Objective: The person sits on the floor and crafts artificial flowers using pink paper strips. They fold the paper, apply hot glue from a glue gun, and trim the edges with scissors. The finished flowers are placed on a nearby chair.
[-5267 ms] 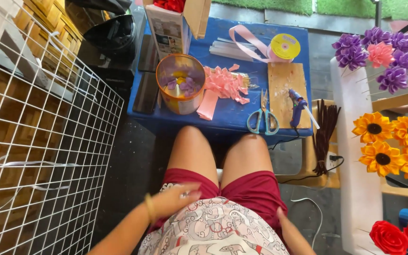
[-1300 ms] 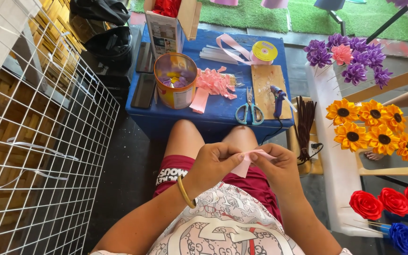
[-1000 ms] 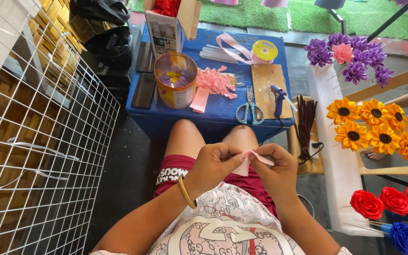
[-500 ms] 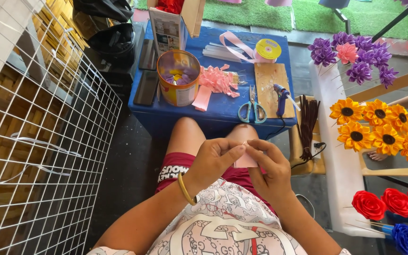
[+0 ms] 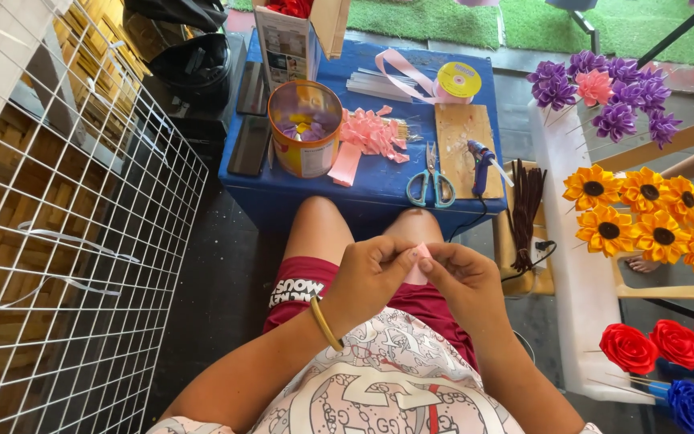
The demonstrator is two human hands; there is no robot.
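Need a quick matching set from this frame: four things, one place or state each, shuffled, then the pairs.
Things:
1. scissors
2. glue gun
3. ribbon piece
4. sunflowers

Places or states:
A. pinched between both hands over the lap
B. standing at the right, beside the white chair
C. flat on the blue table, between the pink ribbon pile and the board
D. lying on the right edge of the wooden board

Pairs: 1-C, 2-D, 3-A, 4-B

The left hand and right hand meet on the ribbon piece.
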